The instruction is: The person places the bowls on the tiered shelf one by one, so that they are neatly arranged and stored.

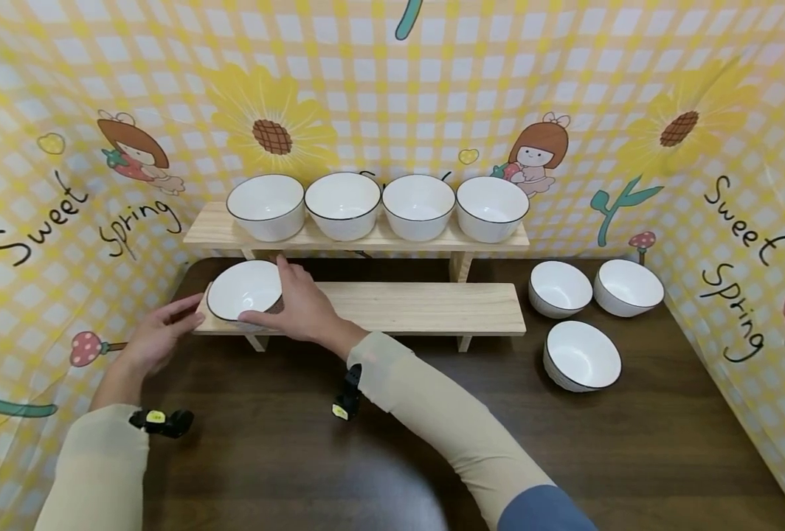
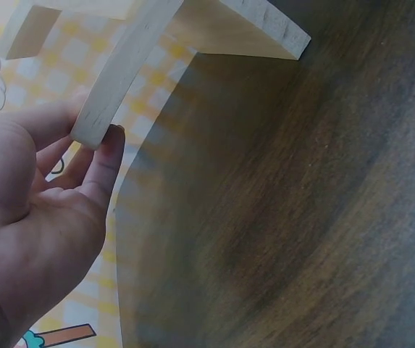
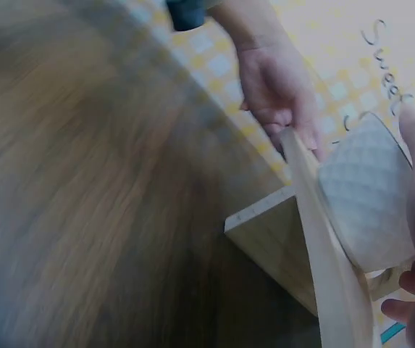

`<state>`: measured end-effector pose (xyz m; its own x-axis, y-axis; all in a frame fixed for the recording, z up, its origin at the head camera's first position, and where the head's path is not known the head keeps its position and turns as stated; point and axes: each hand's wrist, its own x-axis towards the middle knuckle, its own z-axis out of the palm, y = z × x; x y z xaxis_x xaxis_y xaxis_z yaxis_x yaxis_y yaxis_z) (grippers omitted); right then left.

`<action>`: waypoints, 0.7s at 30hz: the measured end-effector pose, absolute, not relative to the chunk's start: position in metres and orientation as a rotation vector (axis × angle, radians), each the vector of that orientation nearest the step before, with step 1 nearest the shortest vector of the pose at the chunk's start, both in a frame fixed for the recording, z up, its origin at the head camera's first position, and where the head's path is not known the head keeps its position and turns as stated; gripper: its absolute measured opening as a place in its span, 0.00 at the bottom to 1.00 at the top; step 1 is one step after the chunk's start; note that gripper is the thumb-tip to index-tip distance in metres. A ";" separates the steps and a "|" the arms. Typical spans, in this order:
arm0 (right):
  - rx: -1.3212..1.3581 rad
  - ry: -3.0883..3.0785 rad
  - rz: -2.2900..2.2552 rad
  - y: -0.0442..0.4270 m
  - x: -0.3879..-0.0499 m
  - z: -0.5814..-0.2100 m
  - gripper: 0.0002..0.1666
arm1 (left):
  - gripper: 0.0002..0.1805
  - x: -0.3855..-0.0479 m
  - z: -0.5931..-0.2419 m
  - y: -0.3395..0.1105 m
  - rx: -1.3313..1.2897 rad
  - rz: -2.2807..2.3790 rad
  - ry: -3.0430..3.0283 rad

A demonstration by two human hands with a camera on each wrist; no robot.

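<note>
White with a thin dark rim, a bowl (image 1: 241,287) stands upright at the left end of the pale wooden lower shelf (image 1: 419,306). The right hand (image 1: 305,304) is clamped on it from the right — thumb along the near side, fingers up by the far part of the rim. In the right wrist view, the bowl's outer wall shows a quilted pattern, and the bowl sits close against the board; I cannot tell whether its base lies fully flat.

The left hand (image 1: 156,335) pinches the left end of that same lower shelf, with the thumb on one face of the board and the fingertips on the other, as the left wrist view shows. It is just beside the bowl, apart from it.

Behind and higher, the upper shelf (image 1: 208,227) carries a row of four bowls (image 1: 342,210), side by side and all upright. Right of the shelves, three more bowls (image 1: 561,289) are grouped on the dark brown table (image 1: 286,464) — two at the back, one nearer. Yellow-checked cloth (image 1: 392,96), printed with flowers and words, hangs around. Beige sleeves (image 1: 442,413) cover both forearms, and a black wrist camera (image 1: 160,422) is on each wrist.
</note>
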<state>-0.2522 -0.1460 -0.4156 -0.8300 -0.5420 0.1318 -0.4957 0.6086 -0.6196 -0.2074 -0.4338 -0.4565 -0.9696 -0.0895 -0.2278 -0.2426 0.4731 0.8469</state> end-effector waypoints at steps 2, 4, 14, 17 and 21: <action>-0.958 2.774 -0.951 -0.141 -0.250 -0.415 0.67 | 0.42 -0.206 -0.457 -0.434 -0.288 1.516 2.564; -1.010 2.808 -0.881 -0.136 -0.248 -0.415 0.65 | 0.42 -0.206 -0.457 -0.435 -0.296 1.518 2.561; -1.124 2.895 -0.636 -0.104 -0.241 -0.418 0.60 | 0.42 -0.206 -0.454 -0.431 -0.284 1.536 2.555; -1.186 2.883 -0.562 -0.092 -0.239 -0.417 0.59 | 0.42 -0.206 -0.455 -0.432 -0.270 1.552 2.555; -1.291 2.854 -0.463 -0.074 -0.235 -0.416 0.58 | 0.41 -0.207 -0.457 -0.434 -0.251 1.575 2.551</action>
